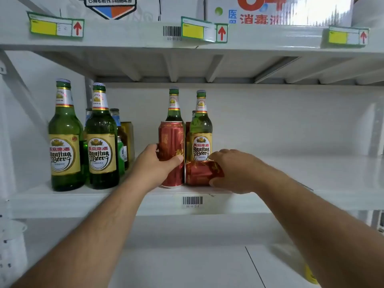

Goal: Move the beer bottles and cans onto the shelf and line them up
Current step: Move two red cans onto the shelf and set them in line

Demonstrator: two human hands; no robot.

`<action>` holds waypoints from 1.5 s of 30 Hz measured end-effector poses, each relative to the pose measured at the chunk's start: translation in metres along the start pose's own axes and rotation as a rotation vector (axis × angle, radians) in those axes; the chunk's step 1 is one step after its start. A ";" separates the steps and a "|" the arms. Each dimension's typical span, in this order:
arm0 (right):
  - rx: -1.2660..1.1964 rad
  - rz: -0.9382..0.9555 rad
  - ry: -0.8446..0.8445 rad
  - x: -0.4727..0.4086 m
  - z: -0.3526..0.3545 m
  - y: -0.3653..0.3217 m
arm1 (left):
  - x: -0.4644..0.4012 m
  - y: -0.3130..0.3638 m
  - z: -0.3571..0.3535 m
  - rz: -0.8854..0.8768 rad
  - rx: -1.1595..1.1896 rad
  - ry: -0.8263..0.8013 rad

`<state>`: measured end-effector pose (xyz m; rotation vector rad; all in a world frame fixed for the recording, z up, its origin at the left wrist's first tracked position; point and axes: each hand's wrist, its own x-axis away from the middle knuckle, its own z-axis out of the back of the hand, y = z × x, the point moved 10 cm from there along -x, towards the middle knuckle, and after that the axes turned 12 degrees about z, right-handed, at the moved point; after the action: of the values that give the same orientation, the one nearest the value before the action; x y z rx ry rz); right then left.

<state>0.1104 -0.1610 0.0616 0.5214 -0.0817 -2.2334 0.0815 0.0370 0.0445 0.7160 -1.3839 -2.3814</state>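
On the white shelf, my left hand grips an upright red beer can near the front edge. Right beside it, my right hand holds a second red can that lies on its side, its end against the upright can. Behind them stand two green Yanjing bottles, one partly hidden by the upright can. At the left stand two more green bottles in front, with smaller bottles and a gold can behind them.
The shelf's right half holds nothing I can see. An upper shelf with price tags carries cardboard boxes close overhead. A white perforated container sits at the lower left, below the shelf.
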 end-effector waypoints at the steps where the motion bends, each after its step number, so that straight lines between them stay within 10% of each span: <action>1: -0.004 0.000 -0.007 -0.002 0.000 0.001 | -0.002 0.000 -0.001 0.005 0.016 0.001; 30: -0.040 0.021 0.076 0.005 0.002 0.024 | -0.008 -0.014 -0.004 0.062 0.162 0.004; 45: -0.972 -0.393 0.611 0.075 0.028 0.076 | 0.025 0.026 -0.019 -0.080 0.296 -0.185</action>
<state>0.1103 -0.2702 0.0791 0.6532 1.4361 -2.0401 0.0715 -0.0020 0.0527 0.6454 -1.8452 -2.3793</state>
